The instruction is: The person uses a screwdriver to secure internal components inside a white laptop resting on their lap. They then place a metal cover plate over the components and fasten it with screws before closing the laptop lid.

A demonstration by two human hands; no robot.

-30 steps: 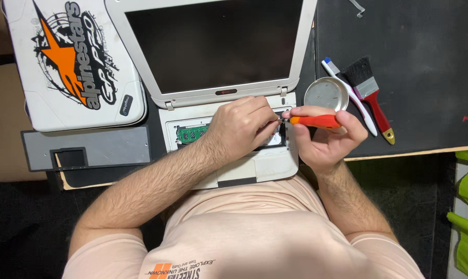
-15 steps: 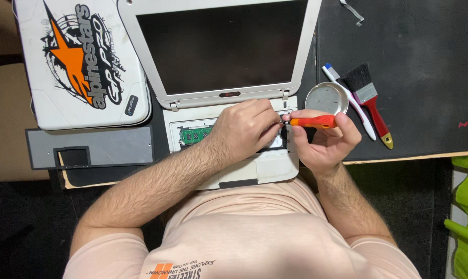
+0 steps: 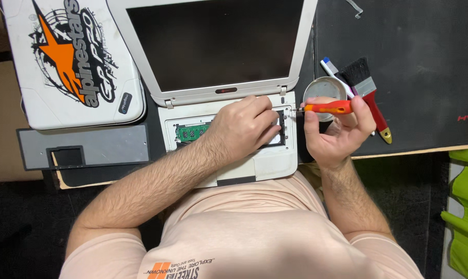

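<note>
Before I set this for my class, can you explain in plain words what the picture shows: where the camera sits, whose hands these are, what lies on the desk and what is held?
A camera worn on the person's head looks down at their own two bare hands. The left hand rests on an opened white laptop with a green circuit board exposed. The right hand holds an orange-handled screwdriver, tip at the laptop's edge. On the black desk mat lie a round metal tin and a red-handled paintbrush. A white stickered case sits far left.
</note>
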